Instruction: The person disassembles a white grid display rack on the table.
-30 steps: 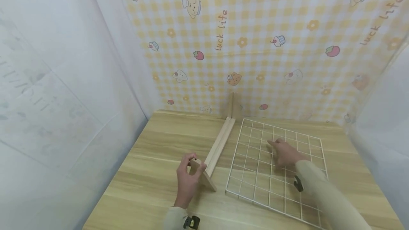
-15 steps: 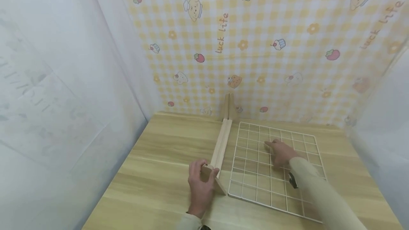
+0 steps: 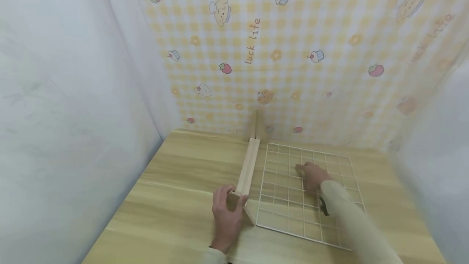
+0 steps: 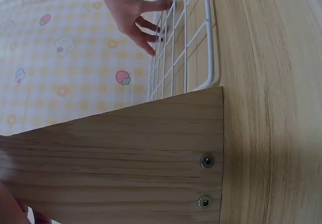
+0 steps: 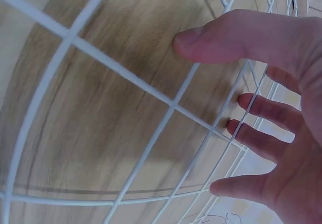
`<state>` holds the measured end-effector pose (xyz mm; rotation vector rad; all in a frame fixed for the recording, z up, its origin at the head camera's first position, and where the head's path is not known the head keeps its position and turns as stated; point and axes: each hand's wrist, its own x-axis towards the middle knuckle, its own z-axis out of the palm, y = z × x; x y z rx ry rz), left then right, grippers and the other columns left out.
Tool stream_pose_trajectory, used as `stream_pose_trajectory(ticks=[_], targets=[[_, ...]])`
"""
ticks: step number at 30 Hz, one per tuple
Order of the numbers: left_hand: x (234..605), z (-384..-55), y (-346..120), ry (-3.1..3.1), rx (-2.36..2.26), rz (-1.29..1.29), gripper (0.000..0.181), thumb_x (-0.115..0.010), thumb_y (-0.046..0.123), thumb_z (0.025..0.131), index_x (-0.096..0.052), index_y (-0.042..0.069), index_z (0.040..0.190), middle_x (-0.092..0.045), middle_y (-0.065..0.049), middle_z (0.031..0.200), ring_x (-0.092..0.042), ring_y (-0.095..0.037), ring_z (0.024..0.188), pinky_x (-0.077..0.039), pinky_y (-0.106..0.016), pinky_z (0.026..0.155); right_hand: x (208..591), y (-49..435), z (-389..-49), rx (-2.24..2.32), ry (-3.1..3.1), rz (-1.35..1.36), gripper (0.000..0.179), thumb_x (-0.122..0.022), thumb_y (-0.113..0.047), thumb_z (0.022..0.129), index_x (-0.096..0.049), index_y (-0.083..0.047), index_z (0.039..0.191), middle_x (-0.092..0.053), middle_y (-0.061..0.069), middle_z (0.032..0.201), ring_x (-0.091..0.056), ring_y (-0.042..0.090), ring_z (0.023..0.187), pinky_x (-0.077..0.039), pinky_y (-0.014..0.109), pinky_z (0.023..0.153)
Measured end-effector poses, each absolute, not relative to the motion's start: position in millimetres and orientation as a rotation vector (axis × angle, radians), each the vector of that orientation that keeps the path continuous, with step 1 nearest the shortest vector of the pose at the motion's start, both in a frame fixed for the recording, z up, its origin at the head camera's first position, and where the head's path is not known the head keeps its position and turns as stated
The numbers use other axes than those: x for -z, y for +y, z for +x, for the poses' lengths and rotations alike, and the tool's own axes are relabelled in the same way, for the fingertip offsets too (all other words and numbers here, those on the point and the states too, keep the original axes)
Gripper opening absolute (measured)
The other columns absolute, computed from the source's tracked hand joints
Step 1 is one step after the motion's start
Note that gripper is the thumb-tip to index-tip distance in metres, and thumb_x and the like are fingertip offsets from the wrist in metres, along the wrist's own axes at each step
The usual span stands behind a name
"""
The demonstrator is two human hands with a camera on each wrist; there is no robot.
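My left hand grips the top of the near upright end board of a wooden stand, thumb on one side and fingers on the other. From that board a long grooved wooden bar runs away to another upright end board by the back cloth. To the right of the bar lies a white wire grid, its near left corner close beside the near board. My right hand is over the middle of the grid. In the right wrist view its fingers are spread, at or just above the wires.
A wood-grain table lies under everything. Yellow checked cloth hangs behind it, and white cloth closes off the left side. Two screw heads show in the near board, one of them a lower screw.
My left hand has swung the near end of the wooden stand to the right, narrowing its gap to the grid. My right hand stays over the grid. The head view has shifted slightly.
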<state>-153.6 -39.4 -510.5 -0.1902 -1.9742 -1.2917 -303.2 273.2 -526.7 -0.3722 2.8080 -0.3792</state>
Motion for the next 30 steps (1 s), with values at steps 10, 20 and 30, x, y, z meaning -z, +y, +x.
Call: stream_pose_trajectory(ticks=[10,20,30], targets=[[510,-152,-44,-2.024,1.281,-0.190,0.033,-0.082,0.013,0.079,-0.061,0.011,0.104,-0.062,0.001,0.100,-0.050,-0.005,0.096,-0.045,-0.024,0.080,540,274,-308,0.357,2.830,-0.355,0.094,-0.074,0.011,0.061,-0.047,-0.011,0.149,-0.054,0.022,0.139,-0.059,0.025,0.094,-0.050,0.027,0.058],[507,-156,-47,-2.019,1.308,-0.198,0.034,-0.082,0.013,0.080,-0.060,0.010,0.106,-0.062,0.000,0.102,-0.051,-0.007,0.101,-0.043,-0.024,0.090,524,264,-313,0.323,2.813,-0.406,0.092,-0.076,0.009,0.065,-0.045,-0.010,0.150,-0.054,0.021,0.136,-0.060,0.032,0.106,-0.056,0.033,0.068],[509,-153,-41,-2.036,1.344,-0.170,0.033,-0.082,0.014,0.080,-0.060,0.011,0.105,-0.061,-0.001,0.101,-0.050,-0.005,0.100,-0.043,-0.024,0.087,531,271,-306,0.361,2.827,-0.439,0.086,-0.072,0.011,0.067,-0.050,-0.014,0.147,-0.056,0.024,0.131,-0.058,0.026,0.091,-0.051,0.028,0.060]])
